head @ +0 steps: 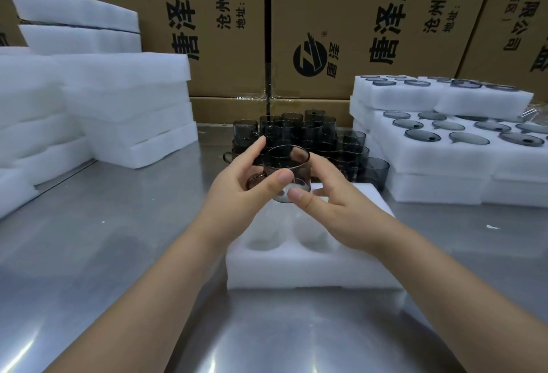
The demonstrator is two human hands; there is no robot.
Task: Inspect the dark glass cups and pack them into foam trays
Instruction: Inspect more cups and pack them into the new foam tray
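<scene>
dark glass cup (287, 173) between both hands (above foam tray (311, 271))

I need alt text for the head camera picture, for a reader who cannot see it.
Two bare hands, left hand and right hand, hold one dark glass cup upright above an empty foam tray on a steel table. More cups cluster behind; filled foam trays stand at right.

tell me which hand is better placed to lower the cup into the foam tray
Probably the left hand. Its thumb and fingers wrap the cup on the handle side, while the right hand only touches the base and far rim with fingertips. The foam tray sits directly below with empty pockets.
</scene>
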